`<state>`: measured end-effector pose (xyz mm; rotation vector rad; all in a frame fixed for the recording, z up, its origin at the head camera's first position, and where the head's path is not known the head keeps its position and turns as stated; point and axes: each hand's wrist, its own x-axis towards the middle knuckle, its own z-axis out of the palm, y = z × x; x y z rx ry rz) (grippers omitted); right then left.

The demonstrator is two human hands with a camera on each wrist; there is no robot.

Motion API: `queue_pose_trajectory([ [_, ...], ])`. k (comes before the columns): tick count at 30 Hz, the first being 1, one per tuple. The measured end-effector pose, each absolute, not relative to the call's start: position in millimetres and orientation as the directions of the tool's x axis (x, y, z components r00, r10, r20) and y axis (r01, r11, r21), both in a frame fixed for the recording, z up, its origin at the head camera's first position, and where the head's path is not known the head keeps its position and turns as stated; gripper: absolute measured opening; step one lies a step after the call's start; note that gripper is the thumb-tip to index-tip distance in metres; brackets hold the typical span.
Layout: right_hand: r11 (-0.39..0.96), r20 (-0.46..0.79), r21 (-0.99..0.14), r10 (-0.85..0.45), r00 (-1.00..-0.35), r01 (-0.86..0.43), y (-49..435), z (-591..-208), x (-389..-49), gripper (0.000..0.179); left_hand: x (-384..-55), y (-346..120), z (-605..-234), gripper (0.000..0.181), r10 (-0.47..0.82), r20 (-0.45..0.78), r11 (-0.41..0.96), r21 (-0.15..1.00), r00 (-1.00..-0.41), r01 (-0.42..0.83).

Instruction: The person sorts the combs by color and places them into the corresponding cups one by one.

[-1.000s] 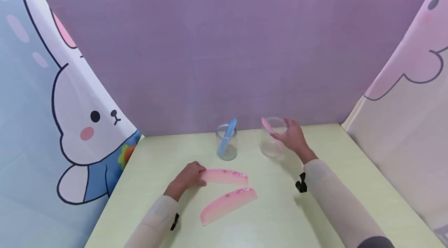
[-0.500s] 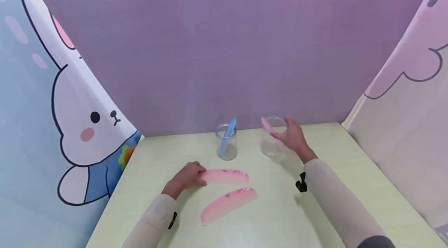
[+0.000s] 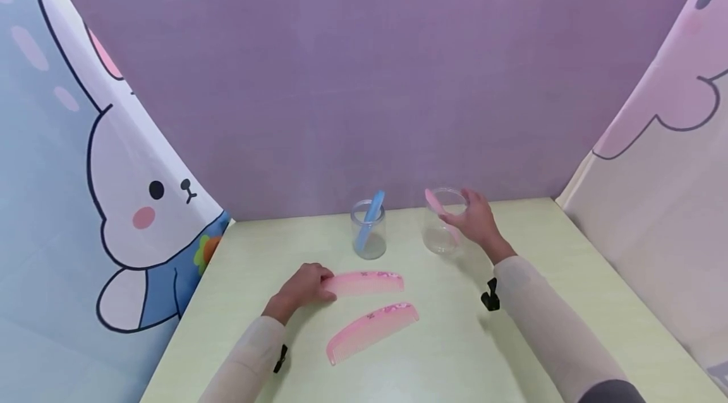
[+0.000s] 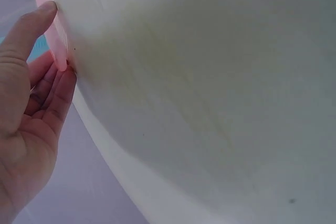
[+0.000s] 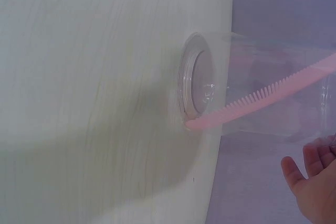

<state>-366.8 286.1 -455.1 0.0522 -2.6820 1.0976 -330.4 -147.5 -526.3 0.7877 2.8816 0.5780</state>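
Observation:
My left hand [image 3: 301, 289] pinches the left end of a pink comb [image 3: 364, 283] between thumb and fingers. In the left wrist view that comb [image 4: 59, 51] shows at the upper left, running out of frame. A second pink comb [image 3: 372, 330], with a flower print, lies slanted on the table in front of it. My right hand [image 3: 476, 221] grips the upper right side of a clear plastic jar [image 3: 438, 242]. Inside this jar leans another pink comb [image 5: 262, 97], its lower end at the base and its top above the rim.
Left of the gripped jar stands another clear jar [image 3: 372, 248] with a blue comb [image 3: 370, 220] leaning in it. A purple cloth wall [image 3: 364, 74] rises behind the pale table [image 3: 273, 242]. Printed cloth walls border both sides.
The comb in my left hand has tilted slightly, its toothed edge on the right end rising a little. My right hand and both jars stay in place.

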Motion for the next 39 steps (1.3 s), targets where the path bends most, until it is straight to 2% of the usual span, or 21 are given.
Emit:
queue_pose_trajectory([
  [3, 0.718, 0.243, -0.684, 0.054, -0.969, -0.131, 285.8, -456.0, -366.1, 0.097, -330.6, -148.6, -529.5, 0.023, 0.531, 0.028, 0.776, 0.386, -0.847, 0.499],
  [7, 0.729, 0.251, -0.671, 0.048, -0.967, -0.137, 286.1, -456.3, -366.5, 0.096, -332.1, -150.0, -532.3, 0.027, 0.560, 0.077, 0.752, 0.369, -0.825, 0.546],
  [14, 0.732, 0.252, -0.668, 0.050, -0.966, -0.136, 286.9, -455.6, -367.0, 0.096, -332.3, -149.0, -529.7, 0.024, 0.574, 0.140, 0.737, 0.342, -0.807, 0.584],
  [30, 0.723, 0.246, -0.678, 0.052, -0.968, -0.134, 286.3, -456.6, -366.7, 0.095, -327.4, -131.5, -509.7, 0.040, 0.486, 0.152, 0.749, 0.434, -0.860, 0.500],
  [39, 0.721, 0.248, -0.680, 0.053, -0.967, -0.134, 286.6, -457.6, -367.5, 0.094, -326.2, -121.4, -499.8, 0.037, 0.465, 0.181, 0.736, 0.465, -0.866, 0.492],
])
